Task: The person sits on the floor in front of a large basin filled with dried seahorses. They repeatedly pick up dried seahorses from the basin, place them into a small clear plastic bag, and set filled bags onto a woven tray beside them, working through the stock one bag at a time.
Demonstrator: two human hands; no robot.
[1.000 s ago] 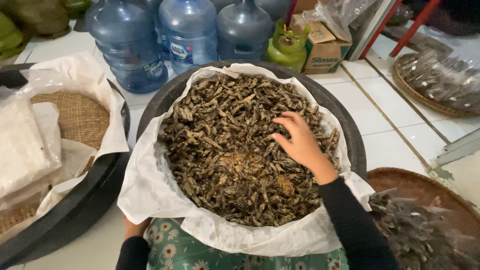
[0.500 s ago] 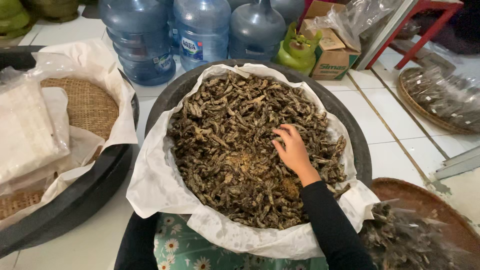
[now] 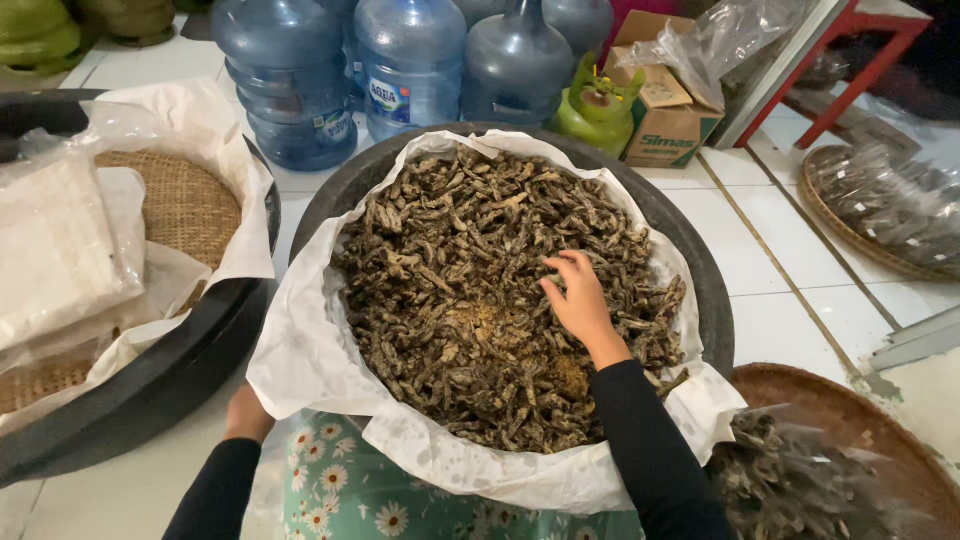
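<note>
A big black basin (image 3: 712, 290) lined with white paper (image 3: 310, 350) is heaped with small brown dried fish-like pieces (image 3: 460, 270). My right hand (image 3: 577, 300) rests palm down on the heap right of its middle, fingers spread and dug lightly into the pieces. My left hand (image 3: 247, 413) sits below the basin's near-left rim, mostly hidden under the paper lining; its fingers are out of sight. Both arms wear black sleeves, above a green floral cloth (image 3: 350, 490) on my lap.
A second black basin (image 3: 170, 370) on the left holds a woven tray and white paper. Blue water jugs (image 3: 410, 60), a green gas canister (image 3: 595, 105) and a cardboard box (image 3: 670, 110) stand behind. Woven trays with bagged dried pieces lie at lower right (image 3: 850, 440) and far right (image 3: 880, 210).
My right hand has slid a little from the heap's upper right toward its middle. The view has shifted slightly right and up; my left hand stays under the rim.
</note>
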